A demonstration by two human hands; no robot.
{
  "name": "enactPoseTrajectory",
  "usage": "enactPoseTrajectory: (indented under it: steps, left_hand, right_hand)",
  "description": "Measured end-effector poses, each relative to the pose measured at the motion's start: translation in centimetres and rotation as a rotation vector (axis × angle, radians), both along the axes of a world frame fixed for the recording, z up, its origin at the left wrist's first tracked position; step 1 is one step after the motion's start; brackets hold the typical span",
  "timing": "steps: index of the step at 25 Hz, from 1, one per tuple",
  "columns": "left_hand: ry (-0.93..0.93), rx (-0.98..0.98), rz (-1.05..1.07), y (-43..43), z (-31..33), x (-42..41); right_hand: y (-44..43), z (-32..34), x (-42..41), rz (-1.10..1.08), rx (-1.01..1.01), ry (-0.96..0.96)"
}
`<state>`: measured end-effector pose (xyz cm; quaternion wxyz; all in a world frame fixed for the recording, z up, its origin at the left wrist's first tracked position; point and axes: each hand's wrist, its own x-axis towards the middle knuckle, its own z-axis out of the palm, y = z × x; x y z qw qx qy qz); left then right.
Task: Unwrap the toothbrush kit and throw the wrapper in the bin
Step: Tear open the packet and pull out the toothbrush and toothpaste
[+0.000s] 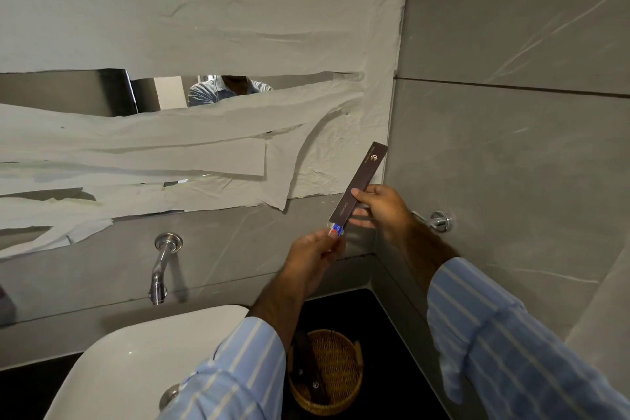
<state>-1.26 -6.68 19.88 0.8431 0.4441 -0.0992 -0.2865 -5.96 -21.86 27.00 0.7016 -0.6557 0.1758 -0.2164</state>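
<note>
The toothbrush kit's long dark brown wrapper box is held up, tilted, in front of the corner of the grey wall. My right hand grips the box around its middle. At the box's lower open end, a small red, white and blue toothpaste tube sticks out. My left hand pinches that protruding end from below. No bin shows in the view.
A white basin sits below left, with a chrome wall spout above it. A round wicker basket holding dark sachets stands on the black counter. The mirror is covered with paper strips. A chrome wall fitting is mounted on the right wall.
</note>
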Motion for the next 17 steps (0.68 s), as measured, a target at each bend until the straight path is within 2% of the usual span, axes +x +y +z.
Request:
enactPoseTrajectory:
  steps: [3,5,7,11,17]
  left_hand:
    - [-0.131,0.274,0.005,0.0,-0.2,-0.2]
    - [-0.324,0.53,0.041,-0.1,-0.1,-0.3]
    - [-0.532,0.683,0.093,-0.3,0.3,-0.6]
    - [-0.765,0.778,0.112,-0.1,1.6,-1.0]
    - [-0.858,0.803,0.045,0.6,1.1,-0.7]
  right_hand:
    - [0.0,-0.7,-0.2,-0.031,-0.022,0.041]
    - [0.0,-1.0,-0.5,-0.041,-0.032,0.044]
    - [0.0,-0.9,-1.0,-0.022,-0.033,0.037]
    - [-0.2,0.1,-2.2,-0.061,-0.007,0.006]
    - [-1.3,2.5,-3.7,-0.278,-0.001,-0.12]
